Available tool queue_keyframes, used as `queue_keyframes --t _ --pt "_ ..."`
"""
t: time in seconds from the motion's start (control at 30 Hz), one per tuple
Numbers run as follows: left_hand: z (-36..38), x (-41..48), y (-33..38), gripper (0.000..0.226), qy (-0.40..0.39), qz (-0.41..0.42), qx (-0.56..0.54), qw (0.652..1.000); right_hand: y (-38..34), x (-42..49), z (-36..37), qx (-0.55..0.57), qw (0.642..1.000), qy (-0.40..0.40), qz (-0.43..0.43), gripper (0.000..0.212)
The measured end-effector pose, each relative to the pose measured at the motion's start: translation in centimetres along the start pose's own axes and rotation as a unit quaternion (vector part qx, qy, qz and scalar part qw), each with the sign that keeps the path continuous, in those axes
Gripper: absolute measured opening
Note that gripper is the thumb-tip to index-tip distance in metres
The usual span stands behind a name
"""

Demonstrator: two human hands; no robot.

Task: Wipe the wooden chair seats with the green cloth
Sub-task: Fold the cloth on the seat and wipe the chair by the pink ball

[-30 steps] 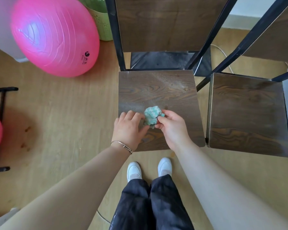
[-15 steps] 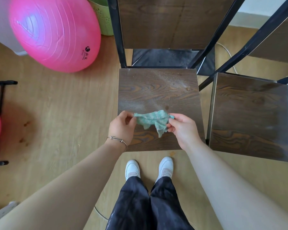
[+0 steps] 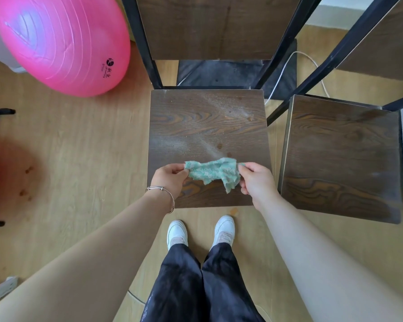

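Stretched wider since before, green cloth (image 3: pixel 213 171) hangs pinched between left hand (image 3: pixel 170 180) and right hand (image 3: pixel 256 182) above chair seat (image 3: pixel 207 126).

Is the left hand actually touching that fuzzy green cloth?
Touching. The head view shows the left hand pinching one end of the fuzzy green cloth; the right hand pinches the other.

We saw soft bright daylight, a white shine on the pink ball (image 3: pixel 30 31), pale glare on the chair seat (image 3: pixel 233 105), faint shadows on the floor (image 3: pixel 79 159), edges stretched, everything sharp.
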State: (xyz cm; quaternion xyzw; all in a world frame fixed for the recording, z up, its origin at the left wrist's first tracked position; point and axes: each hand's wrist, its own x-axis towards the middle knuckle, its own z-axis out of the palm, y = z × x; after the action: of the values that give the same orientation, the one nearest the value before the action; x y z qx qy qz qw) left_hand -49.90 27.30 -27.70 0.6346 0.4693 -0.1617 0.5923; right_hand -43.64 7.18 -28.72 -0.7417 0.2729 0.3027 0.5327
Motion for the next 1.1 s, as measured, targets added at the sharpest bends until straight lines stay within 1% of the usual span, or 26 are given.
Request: queue_keyframes --t 0.1,0.27,0.33,0.43,0.5,0.53,0.6,0.7,0.83,0.97,1.03,1.1 --pt "0.6 0.7 -0.1 0.011 0.004 -0.027 -0.006 1.000 0.1 0.9 -0.5 -0.023 0.999 0.040 0.022 0.026" --pt "1.9 1.2 0.3 0.013 0.030 -0.044 -0.004 0.999 -0.1 1.6 -1.0 -0.046 0.997 0.057 0.033 0.026" --pt "2.0 1.0 0.7 0.016 0.037 -0.038 0.014 0.998 -0.4 1.7 -0.9 -0.018 0.999 0.026 0.025 0.023" --pt "2.0 0.7 0.6 0.022 0.055 0.015 0.117 0.992 -1.2 1.4 -0.4 0.077 0.994 -0.067 0.028 0.022" --pt "2.3 0.5 0.4 0.020 0.037 0.070 0.181 0.980 -1.8 1.0 0.1 0.114 0.986 -0.111 0.039 0.022" --pt "2.6 0.3 0.3 0.018 0.013 0.088 0.186 0.979 -2.0 0.8 0.4 0.120 0.983 -0.128 0.044 0.021" --pt "3.2 -0.1 0.3 0.016 -0.036 0.090 0.150 0.984 -2.2 0.6 0.9 0.113 0.981 -0.152 0.051 0.020" --pt "3.8 0.2 0.4 0.022 -0.077 0.041 0.079 0.993 -2.3 0.6 1.4 0.090 0.981 -0.160 0.054 0.017" --pt "3.7 1.1 0.5 0.016 -0.076 -0.022 0.042 0.996 -2.3 0.9 1.5 0.071 0.980 -0.178 0.056 0.019" --pt "3.7 1.5 0.8 0.004 -0.071 -0.073 -0.030 0.994 -2.2 1.0 1.4 0.051 0.978 -0.192 0.057 0.018" --pt "3.7 2.0 0.6 0.008 -0.069 -0.086 -0.040 0.993 -2.0 1.2 1.3 0.033 0.984 -0.171 0.047 0.017" --pt "3.5 2.5 0.2 0.007 -0.058 -0.085 -0.031 0.994 -1.8 1.6 0.9 -0.011 0.994 -0.109 0.020 0.014"
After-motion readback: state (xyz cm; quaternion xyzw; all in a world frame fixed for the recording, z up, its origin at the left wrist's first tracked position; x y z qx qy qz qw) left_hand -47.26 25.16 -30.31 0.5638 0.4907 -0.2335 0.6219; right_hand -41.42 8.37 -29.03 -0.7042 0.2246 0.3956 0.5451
